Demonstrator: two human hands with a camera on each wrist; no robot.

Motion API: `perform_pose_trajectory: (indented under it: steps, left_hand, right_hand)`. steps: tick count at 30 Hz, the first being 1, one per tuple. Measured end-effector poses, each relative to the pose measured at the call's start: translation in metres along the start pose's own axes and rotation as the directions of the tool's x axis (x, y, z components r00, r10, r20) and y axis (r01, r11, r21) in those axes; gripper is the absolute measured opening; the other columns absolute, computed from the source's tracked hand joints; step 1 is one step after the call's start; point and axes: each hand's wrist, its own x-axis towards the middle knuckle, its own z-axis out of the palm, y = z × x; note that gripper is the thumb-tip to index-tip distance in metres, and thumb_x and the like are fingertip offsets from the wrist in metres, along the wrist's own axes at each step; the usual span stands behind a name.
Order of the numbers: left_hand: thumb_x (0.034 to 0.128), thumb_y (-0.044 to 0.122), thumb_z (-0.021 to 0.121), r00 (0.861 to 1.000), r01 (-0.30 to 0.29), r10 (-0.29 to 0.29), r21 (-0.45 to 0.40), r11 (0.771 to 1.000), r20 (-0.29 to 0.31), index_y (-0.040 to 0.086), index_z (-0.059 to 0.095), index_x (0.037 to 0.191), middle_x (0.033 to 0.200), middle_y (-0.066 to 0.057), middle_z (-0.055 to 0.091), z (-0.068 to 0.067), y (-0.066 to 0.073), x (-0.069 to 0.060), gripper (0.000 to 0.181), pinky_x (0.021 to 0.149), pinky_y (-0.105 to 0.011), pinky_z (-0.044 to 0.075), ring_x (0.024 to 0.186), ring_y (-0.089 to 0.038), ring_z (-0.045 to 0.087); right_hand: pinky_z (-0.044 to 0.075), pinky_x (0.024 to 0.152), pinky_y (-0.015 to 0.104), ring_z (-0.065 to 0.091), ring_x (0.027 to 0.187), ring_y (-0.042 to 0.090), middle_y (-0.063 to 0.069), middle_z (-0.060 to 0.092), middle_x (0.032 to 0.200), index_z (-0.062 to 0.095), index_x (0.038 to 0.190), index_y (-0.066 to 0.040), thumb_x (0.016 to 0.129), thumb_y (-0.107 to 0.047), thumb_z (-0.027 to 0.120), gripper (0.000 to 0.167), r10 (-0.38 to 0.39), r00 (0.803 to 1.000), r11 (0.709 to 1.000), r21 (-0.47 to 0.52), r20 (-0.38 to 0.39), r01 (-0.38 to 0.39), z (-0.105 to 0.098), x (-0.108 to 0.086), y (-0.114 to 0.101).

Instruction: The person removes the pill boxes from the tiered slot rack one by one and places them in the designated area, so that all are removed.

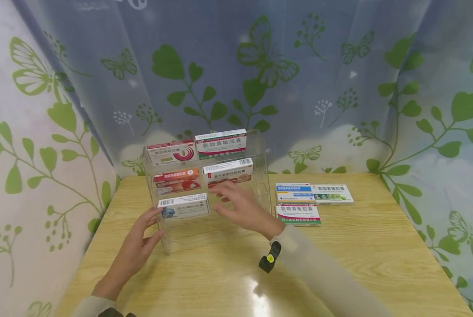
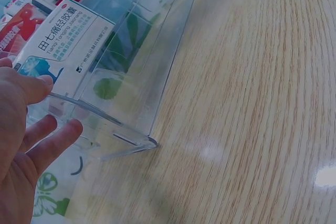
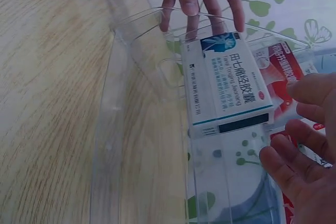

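A clear tiered display rack [image 1: 216, 233] stands on the table with medicine boxes on its tiers. On its lowest tier, at the left, sits a white and blue medicine box [image 1: 185, 206]. My left hand [image 1: 135, 244] is at the rack's left side, its fingertips by that box's left end. My right hand [image 1: 246, 211] hovers in front of the rack, holding nothing, its fingers apart. Behind its fingertips, a white and brown box [image 1: 228, 171] occupies the middle tier. Beside that one leans a red-orange box [image 1: 177, 180]. The right wrist view shows the white and blue box [image 3: 226, 82] close to my right fingers.
On the top tier are a red and white box [image 1: 171, 152] and a green-striped box [image 1: 220, 144]. Right of the rack, a blue and white box [image 1: 294, 193], a white and green box [image 1: 332, 193] and a red-green striped box [image 1: 297, 214] lie on the wooden table [image 1: 363, 246].
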Motion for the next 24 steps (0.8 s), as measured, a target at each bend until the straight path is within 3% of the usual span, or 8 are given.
perform_pose_trajectory:
  steps: [10, 16, 24]
  left_hand:
    - [0.1032, -0.009, 0.067, 1.000, -0.019, 0.019, -0.016, 1.000, -0.005, 0.013, 0.042, 0.165, 0.169, -0.029, 0.039, 0.000, 0.003, 0.000, 0.070, 0.084, -0.046, 0.070, 0.130, -0.057, 0.062]
    - [0.1026, -0.010, 0.068, 1.000, -0.018, 0.018, -0.005, 1.000, -0.007, 0.012, 0.043, 0.163, 0.169, -0.029, 0.039, 0.000, 0.000, 0.000, 0.069, 0.084, -0.043, 0.070, 0.130, -0.057, 0.063]
    - [0.1018, -0.009, 0.069, 0.999, -0.030, 0.029, -0.011, 0.999, -0.018, 0.011, 0.047, 0.160, 0.170, -0.031, 0.038, 0.001, 0.000, -0.001, 0.065, 0.085, -0.021, 0.065, 0.129, -0.056, 0.064]
  right_hand:
    - [0.061, 0.098, 0.037, 0.067, 0.119, 0.023, 0.009, 0.058, 0.144, 0.057, 0.158, -0.012, 0.109, -0.020, 0.070, 0.052, 0.065, 0.995, 0.991, -0.118, 0.073, -0.056, 0.016, 0.002, 0.003]
    - [0.064, 0.100, 0.037, 0.070, 0.120, 0.027, 0.009, 0.059, 0.142, 0.061, 0.148, -0.012, 0.109, -0.017, 0.070, 0.040, 0.045, 0.998, 0.994, -0.097, 0.047, -0.041, 0.019, 0.004, 0.004]
    - [0.063, 0.105, 0.035, 0.071, 0.122, 0.022, 0.005, 0.069, 0.134, 0.061, 0.141, -0.012, 0.109, -0.018, 0.071, 0.035, 0.063, 0.996, 0.994, -0.087, 0.058, -0.058, 0.025, 0.012, 0.007]
